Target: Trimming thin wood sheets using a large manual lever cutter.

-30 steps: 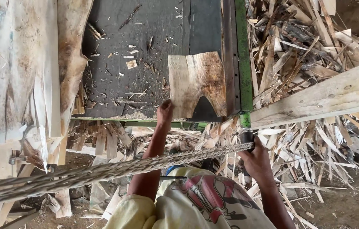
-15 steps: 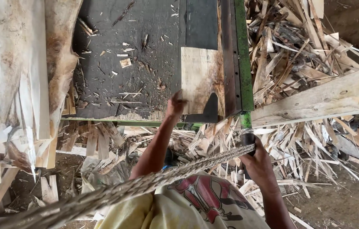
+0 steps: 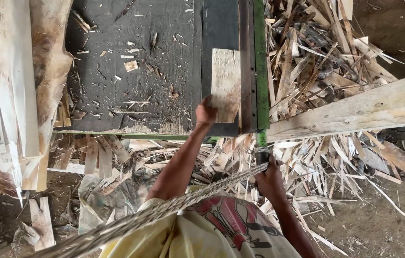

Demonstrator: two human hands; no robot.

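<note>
One pale wooden board [image 3: 225, 83] lies flat on the dark table [image 3: 135, 57], its right edge against the green rail [image 3: 260, 62]. The left hand [image 3: 205, 113] holds the board's near left corner, grip narrow. The right hand [image 3: 269, 179] is wrapped around one twisted rope [image 3: 164, 212] below the table's edge. One long plank [image 3: 355, 107] crosses heaped wood offcuts [image 3: 307, 52].

Left hand [image 3: 206, 113] at frame centre, fingers on near edge of pale wood board [image 3: 226, 83] lying flat on dark counter [image 3: 135, 71]. Board's right side against green rail [image 3: 260, 62]. Right hand [image 3: 270, 179] lower right of centre, closed around twisted cable [image 3: 164, 212] running diagonally to lower left. Pale plank [image 3: 355, 110] crosses right side. Heap of wood offcuts [image 3: 307, 57] upper right. Rough slabs [image 3: 16, 86] at left edge.
</note>
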